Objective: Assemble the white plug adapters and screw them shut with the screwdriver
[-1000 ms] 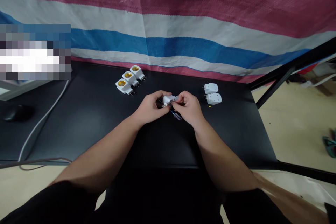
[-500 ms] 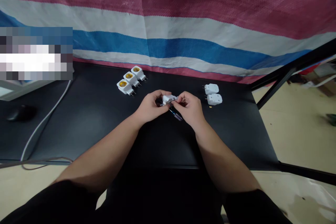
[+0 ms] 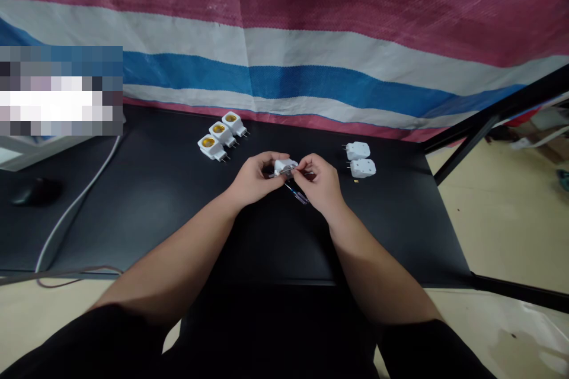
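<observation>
White boxy plug adapter pinched by closed fingers of left hand and right hand.

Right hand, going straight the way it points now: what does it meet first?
The right hand points at the white adapter; its fingertips seem to be touching it, though depth is unclear.
</observation>
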The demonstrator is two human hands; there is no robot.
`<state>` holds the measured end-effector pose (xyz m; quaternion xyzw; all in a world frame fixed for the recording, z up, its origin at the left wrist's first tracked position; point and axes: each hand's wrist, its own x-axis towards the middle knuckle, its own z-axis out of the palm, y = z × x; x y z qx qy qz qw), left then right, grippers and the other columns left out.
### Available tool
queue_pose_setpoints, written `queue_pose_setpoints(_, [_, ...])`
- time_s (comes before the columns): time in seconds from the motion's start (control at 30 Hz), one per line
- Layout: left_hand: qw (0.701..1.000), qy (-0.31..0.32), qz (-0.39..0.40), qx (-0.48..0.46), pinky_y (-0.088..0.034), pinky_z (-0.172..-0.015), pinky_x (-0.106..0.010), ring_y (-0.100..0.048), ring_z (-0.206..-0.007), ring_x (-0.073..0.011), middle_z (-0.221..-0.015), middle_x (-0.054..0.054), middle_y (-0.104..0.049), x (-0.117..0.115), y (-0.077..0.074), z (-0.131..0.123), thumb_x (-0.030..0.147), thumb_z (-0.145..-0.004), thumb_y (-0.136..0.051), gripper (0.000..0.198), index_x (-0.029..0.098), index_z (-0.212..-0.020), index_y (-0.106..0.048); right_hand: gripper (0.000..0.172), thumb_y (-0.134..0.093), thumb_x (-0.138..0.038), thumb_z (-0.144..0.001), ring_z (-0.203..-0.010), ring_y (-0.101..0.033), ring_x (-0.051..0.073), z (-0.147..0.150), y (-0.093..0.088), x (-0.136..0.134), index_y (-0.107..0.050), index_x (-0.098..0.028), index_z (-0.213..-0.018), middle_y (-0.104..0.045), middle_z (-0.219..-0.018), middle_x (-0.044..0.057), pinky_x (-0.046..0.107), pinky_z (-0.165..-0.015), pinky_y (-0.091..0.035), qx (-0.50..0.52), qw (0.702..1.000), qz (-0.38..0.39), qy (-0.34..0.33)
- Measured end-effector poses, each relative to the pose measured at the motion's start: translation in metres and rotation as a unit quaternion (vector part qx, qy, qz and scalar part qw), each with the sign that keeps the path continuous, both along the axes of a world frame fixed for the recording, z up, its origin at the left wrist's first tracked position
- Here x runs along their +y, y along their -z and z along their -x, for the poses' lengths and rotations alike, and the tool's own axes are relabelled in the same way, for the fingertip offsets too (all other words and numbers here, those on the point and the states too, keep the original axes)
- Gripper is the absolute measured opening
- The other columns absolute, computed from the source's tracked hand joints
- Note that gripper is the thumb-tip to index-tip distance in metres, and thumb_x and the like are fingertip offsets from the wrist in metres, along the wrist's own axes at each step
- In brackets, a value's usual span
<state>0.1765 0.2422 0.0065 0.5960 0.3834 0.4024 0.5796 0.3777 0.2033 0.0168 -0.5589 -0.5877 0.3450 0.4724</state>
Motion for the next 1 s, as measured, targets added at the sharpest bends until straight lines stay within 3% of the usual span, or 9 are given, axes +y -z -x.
queue_pose_setpoints(0.3, [0.998,0.026,0.031,-0.049,-0.063,-0.099,-0.039,-0.08,-0.099,-0.0217,-0.112,-0.011,-0.086,0.0,-0.004,0.0,0.024,-0.075,-0.099,0.052,0.015,-0.123,-0.083,0.02,-0.079,-0.031,-0.084,-0.071,-0.067,0.018,-0.004,0.006,0.005,-0.06,-0.027,-0.081,-0.07,-0.076,-0.002,0.035,-0.071,-0.053,0.016,1.0,0.025,0.007])
queue_pose_setpoints(0.5, [0.98,0.031,0.147,-0.126,-0.068,-0.092,-0.039,-0.083,-0.095,-0.0223,-0.11,-0.01,-0.087,0.003,-0.001,0.001,0.021,-0.071,-0.1,0.051,0.016,-0.12,-0.085,0.021,-0.08,-0.033,-0.085,-0.075,-0.068,0.018,-0.004,0.005,0.004,-0.06,-0.027,-0.086,-0.071,-0.081,-0.001,0.034,-0.071,-0.054,0.04,0.999,0.026,-0.001])
queue_pose_setpoints(0.63, [0.964,0.0,0.218,-0.151,-0.07,-0.088,-0.035,-0.083,-0.093,-0.0209,-0.108,-0.01,-0.087,0.008,-0.005,0.007,0.017,-0.069,-0.099,0.048,0.016,-0.116,-0.087,0.012,-0.075,-0.036,-0.091,-0.073,-0.067,0.018,-0.026,-0.001,0.01,-0.067,-0.026,-0.092,-0.074,-0.086,0.001,0.034,-0.066,-0.053,0.022,0.998,-0.021,0.05])
queue_pose_setpoints(0.73, [0.959,-0.032,0.233,-0.16,-0.07,-0.086,-0.033,-0.082,-0.093,-0.0195,-0.105,-0.009,-0.087,0.013,-0.007,0.011,0.013,-0.067,-0.098,0.044,0.017,-0.11,-0.088,0.005,-0.073,-0.03,-0.09,-0.069,-0.067,0.019,-0.051,-0.005,0.012,-0.071,-0.026,-0.087,-0.072,-0.076,0.001,0.036,-0.066,-0.052,-0.064,0.994,-0.047,0.078])
queue_pose_setpoints(0.93, [0.958,-0.058,0.235,-0.152,-0.071,-0.087,-0.035,-0.082,-0.095,-0.0206,-0.106,-0.009,-0.086,0.016,-0.007,0.013,0.011,-0.07,-0.094,0.039,0.017,-0.108,-0.088,0.008,-0.081,-0.019,-0.083,-0.068,-0.074,0.022,-0.074,-0.005,0.003,-0.08,-0.026,-0.082,-0.078,-0.074,0.001,0.038,-0.065,-0.056,-0.182,0.974,0.083,-0.102])
queue_pose_setpoints(1.0, [0.958,-0.056,0.237,-0.151,-0.071,-0.087,-0.035,-0.082,-0.096,-0.021,-0.107,-0.009,-0.086,0.016,-0.007,0.013,0.01,-0.071,-0.094,0.038,0.017,-0.108,-0.088,0.013,-0.085,-0.015,-0.079,-0.072,-0.077,0.023,-0.072,-0.002,0.001,-0.081,-0.027,-0.082,-0.081,-0.077,0.001,0.039,-0.069,-0.06,-0.193,0.968,0.101,-0.123])
